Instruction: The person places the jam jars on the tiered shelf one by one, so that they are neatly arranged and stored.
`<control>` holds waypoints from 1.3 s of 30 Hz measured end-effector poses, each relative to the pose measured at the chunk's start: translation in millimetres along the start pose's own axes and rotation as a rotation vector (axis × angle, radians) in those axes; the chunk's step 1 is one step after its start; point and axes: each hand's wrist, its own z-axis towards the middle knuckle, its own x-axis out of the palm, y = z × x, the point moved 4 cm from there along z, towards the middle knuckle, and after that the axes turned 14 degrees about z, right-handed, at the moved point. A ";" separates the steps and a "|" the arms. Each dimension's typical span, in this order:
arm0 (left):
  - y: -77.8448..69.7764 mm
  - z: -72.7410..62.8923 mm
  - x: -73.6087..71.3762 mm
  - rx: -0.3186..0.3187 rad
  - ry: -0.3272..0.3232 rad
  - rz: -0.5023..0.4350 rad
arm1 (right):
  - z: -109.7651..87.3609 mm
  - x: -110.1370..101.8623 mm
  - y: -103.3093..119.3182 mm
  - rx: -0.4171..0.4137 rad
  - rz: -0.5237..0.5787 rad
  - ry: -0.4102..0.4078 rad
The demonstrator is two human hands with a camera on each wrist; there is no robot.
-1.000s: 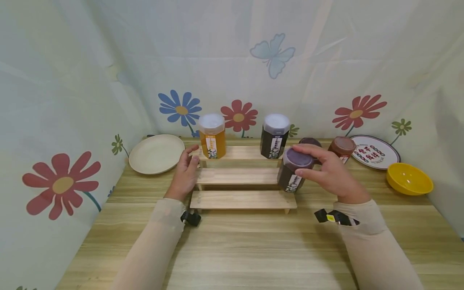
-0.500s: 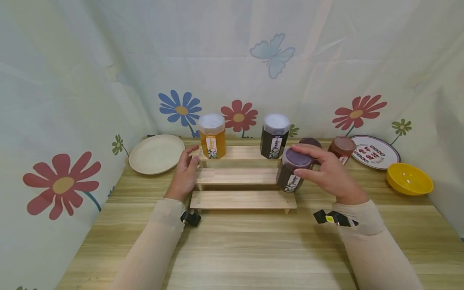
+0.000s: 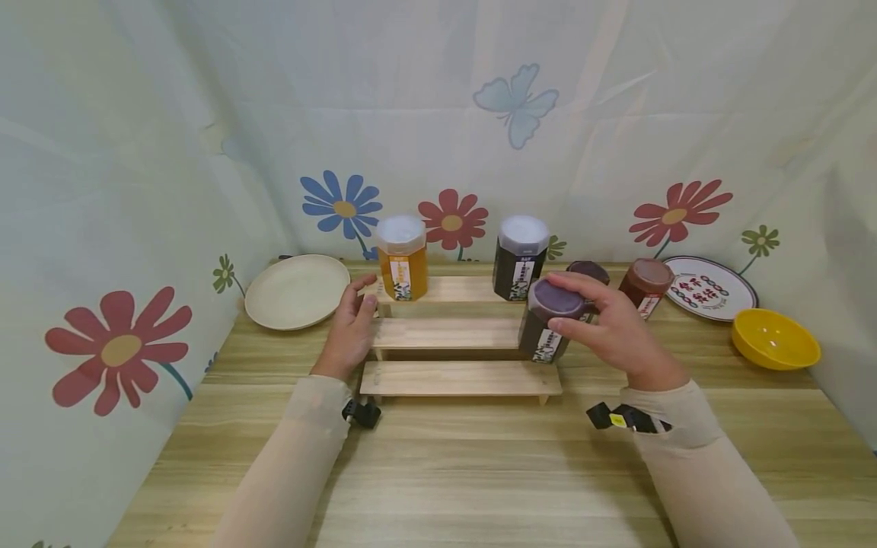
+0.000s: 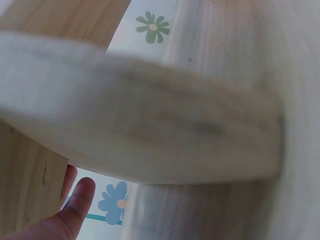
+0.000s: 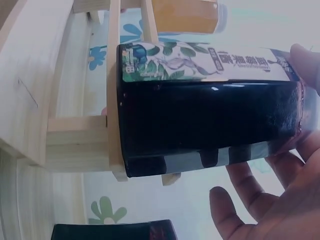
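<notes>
My right hand [image 3: 617,327] grips a dark eight-sided jar [image 3: 541,339] by its purple lid, thumb on the near side. The jar is almost upright at the right end of the middle tier of a wooden three-tier rack [image 3: 459,378]. In the right wrist view, the base of this dark jar [image 5: 210,120] is right at the tier's board. My left hand [image 3: 349,331] is at the rack's left end, fingertips by the top tier's corner, fingers loosely bent. The left wrist view shows its thumb [image 4: 80,202] beside the wood; the other fingers are mostly hidden.
On the top tier stand an amber jar [image 3: 404,266] and a black jar [image 3: 517,266] with whitish lids. Right of the rack are a purple-lidded jar [image 3: 589,269], a red-brown jar [image 3: 646,285], a patterned plate [image 3: 736,293] and a yellow bowl [image 3: 774,340]. A cream plate [image 3: 298,293] lies left.
My right hand and the dark jar have shifted slightly left along the middle tier. The left hand has stayed in place.
</notes>
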 end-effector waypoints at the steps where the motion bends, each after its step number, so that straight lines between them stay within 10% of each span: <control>1: 3.7 1.8 0.6 0.002 -0.002 0.000 | -0.1 0.5 0.1 -0.001 -0.002 -0.001; 9: 28.1 11.2 4.8 0.033 -0.026 0.010 | -0.3 -1.3 -1.5 -0.015 0.024 0.009; 39: 29.7 11.7 3.2 0.039 -0.038 0.018 | 0.8 -0.7 -2.7 -0.015 0.067 0.005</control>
